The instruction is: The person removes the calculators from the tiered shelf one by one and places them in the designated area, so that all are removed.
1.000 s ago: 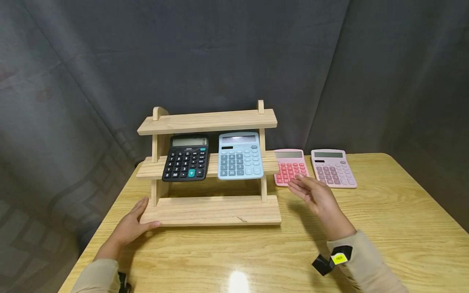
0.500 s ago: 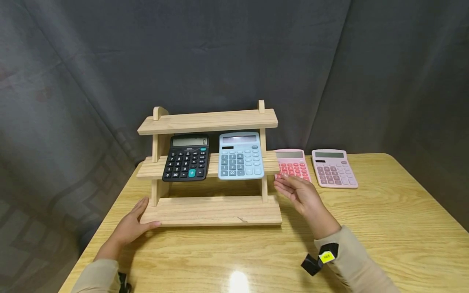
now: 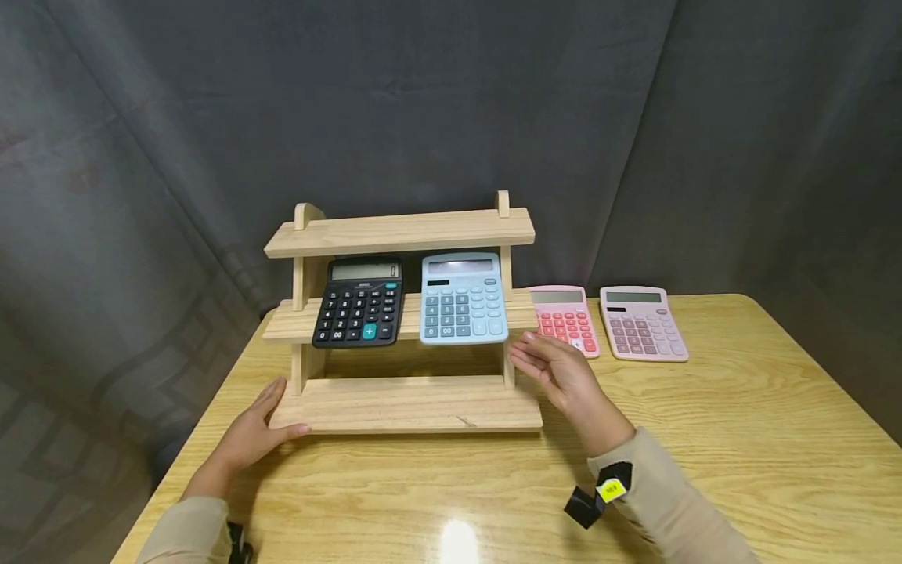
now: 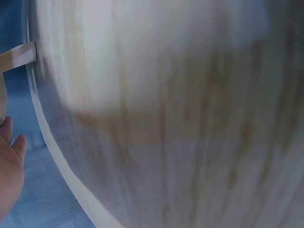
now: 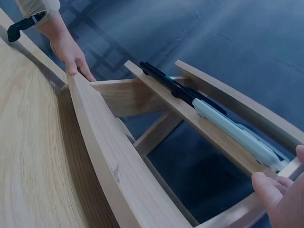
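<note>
A three-tier wooden shelf rack (image 3: pixel 409 403) stands on the table. On its middle board lean a black calculator (image 3: pixel 358 305) and a light blue calculator (image 3: pixel 463 301), side by side. My left hand (image 3: pixel 245 440) grips the left end of the bottom board, thumb along the front edge. Beside the rack's right upright is my right hand (image 3: pixel 564 384), its fingers loosely bent and holding nothing. In the right wrist view, the right hand's fingertips (image 5: pixel 264 186) are right at the end of the middle board. The left wrist view is mostly filled by blurred wood.
To the right of the rack, a pink calculator (image 3: pixel 564 317) lies partly hidden behind the middle board. A pale lilac calculator (image 3: pixel 643 325) lies farther right on the wooden table (image 3: pixel 740 407). Dark grey curtain (image 3: pixel 423 102) hangs behind the table.
My right hand has moved left from in front of the pink calculator to the rack's right side. The left hand stays on the bottom board, and the calculators keep their places.
</note>
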The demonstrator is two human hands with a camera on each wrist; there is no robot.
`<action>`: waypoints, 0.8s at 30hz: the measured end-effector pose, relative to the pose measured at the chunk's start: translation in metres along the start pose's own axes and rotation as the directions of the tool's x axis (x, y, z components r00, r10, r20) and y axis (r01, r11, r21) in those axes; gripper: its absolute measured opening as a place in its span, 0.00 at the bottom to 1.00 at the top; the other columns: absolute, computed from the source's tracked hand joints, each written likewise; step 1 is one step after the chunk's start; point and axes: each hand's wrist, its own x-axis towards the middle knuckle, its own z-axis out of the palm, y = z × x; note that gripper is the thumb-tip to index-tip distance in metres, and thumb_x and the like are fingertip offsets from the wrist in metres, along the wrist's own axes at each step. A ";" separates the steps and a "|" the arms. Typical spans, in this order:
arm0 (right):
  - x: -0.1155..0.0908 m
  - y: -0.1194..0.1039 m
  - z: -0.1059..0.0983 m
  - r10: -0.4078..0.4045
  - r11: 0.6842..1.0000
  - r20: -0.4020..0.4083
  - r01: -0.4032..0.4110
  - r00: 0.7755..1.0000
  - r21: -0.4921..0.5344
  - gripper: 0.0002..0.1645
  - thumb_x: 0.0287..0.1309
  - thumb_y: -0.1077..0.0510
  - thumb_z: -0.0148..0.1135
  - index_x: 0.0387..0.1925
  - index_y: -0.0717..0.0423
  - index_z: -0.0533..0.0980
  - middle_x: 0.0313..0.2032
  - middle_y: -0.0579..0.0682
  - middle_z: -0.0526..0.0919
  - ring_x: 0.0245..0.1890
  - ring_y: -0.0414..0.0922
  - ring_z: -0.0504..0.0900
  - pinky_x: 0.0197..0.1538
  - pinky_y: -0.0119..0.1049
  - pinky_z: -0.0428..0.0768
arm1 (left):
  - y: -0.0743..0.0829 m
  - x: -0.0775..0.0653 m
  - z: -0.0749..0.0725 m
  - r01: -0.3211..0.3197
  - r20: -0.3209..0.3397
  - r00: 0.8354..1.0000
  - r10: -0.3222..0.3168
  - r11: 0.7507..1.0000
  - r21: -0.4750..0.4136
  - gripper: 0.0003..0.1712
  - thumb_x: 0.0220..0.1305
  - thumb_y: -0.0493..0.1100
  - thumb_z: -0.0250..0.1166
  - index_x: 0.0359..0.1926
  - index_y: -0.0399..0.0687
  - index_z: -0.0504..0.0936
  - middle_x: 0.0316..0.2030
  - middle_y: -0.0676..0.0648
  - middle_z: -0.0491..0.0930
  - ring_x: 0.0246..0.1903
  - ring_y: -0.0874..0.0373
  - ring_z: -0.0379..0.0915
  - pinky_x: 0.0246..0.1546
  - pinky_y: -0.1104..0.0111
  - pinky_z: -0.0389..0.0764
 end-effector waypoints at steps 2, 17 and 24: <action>0.001 0.002 0.002 0.004 1.000 0.000 -0.004 1.000 0.005 0.11 0.58 0.69 0.45 0.27 0.63 0.74 0.28 0.57 0.79 0.34 0.49 0.79 0.46 0.41 0.71 | -0.001 0.000 0.000 -0.002 -0.002 1.000 0.002 1.000 -0.002 0.56 0.44 0.59 0.65 0.63 0.31 0.46 0.62 0.32 0.45 0.59 0.36 0.40 0.52 0.45 0.50; 0.008 0.013 0.017 0.000 1.000 -0.046 0.001 0.999 0.010 0.09 0.58 0.69 0.45 0.28 0.63 0.72 0.25 0.55 0.78 0.32 0.48 0.80 0.43 0.38 0.74 | -0.001 0.000 0.000 -0.001 -0.003 1.000 0.001 1.000 -0.003 0.56 0.44 0.59 0.65 0.63 0.31 0.46 0.62 0.32 0.45 0.59 0.35 0.41 0.52 0.45 0.50; 0.010 0.016 0.024 -0.003 0.999 -0.079 0.006 0.997 0.044 0.09 0.58 0.70 0.44 0.28 0.63 0.72 0.25 0.55 0.78 0.29 0.46 0.80 0.43 0.38 0.74 | 0.001 -0.001 0.001 0.013 0.003 1.000 -0.013 1.000 0.000 0.57 0.44 0.60 0.64 0.63 0.31 0.45 0.62 0.32 0.45 0.58 0.34 0.42 0.52 0.44 0.51</action>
